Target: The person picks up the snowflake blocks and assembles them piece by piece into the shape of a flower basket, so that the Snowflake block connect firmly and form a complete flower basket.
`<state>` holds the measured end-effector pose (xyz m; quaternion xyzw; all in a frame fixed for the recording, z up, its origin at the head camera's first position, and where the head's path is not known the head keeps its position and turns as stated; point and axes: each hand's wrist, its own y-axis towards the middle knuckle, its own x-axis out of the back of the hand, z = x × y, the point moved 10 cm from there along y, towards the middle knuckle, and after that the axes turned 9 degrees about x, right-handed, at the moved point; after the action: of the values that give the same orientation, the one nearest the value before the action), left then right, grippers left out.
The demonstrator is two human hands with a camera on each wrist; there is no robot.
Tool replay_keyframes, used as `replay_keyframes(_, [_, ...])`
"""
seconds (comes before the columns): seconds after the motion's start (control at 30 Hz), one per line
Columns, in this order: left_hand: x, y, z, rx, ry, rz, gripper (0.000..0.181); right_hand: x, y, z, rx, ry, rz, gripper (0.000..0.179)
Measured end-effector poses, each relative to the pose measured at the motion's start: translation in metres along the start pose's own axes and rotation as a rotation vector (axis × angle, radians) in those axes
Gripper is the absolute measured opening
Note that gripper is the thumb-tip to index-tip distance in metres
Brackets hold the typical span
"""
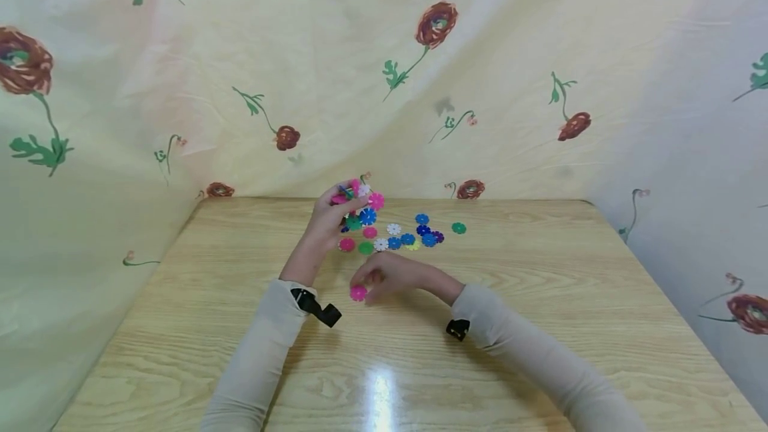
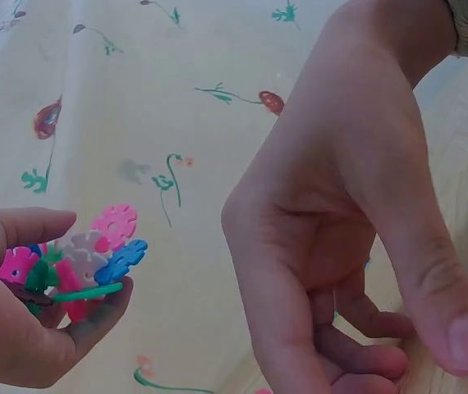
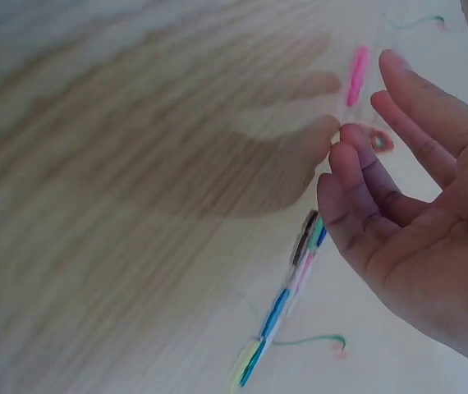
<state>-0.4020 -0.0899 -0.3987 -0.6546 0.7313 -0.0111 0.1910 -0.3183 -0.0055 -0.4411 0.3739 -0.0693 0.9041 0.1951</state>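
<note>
My left hand (image 1: 327, 220) is raised over the far part of the table and grips a cluster of flower-shaped interlocking discs (image 2: 82, 261). Pink, white, blue and green pieces stick out between its thumb and fingers. Closer to me, my right hand (image 1: 396, 271) hovers low above the tabletop with its fingers loosely bent. A pink disc (image 1: 358, 293) is beside its fingertips; the right wrist view shows this disc (image 3: 357, 75) edge-on, apart from the fingers. Whether parts of the cluster are joined behind the left fingers is hidden.
Several loose discs in blue, white, green, pink, purple and yellow lie on the wooden table (image 1: 516, 345) beyond the right hand, among them a green disc (image 1: 459, 227) at the right end. A flowered cloth (image 1: 336, 72) hangs behind the table and at its sides.
</note>
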Motion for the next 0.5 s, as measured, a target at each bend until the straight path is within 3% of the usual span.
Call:
replay_keyframes(0.23, [-0.003,0.001,0.003,0.024,0.046,0.029,0.050,-0.006,0.006,0.005,-0.010,-0.123,0.032,0.023])
replay_keyframes(0.5, [-0.005,0.004,0.008,0.048,0.079,0.058,0.048,0.004,-0.004,-0.006,-0.083,-0.080,-0.003,0.014])
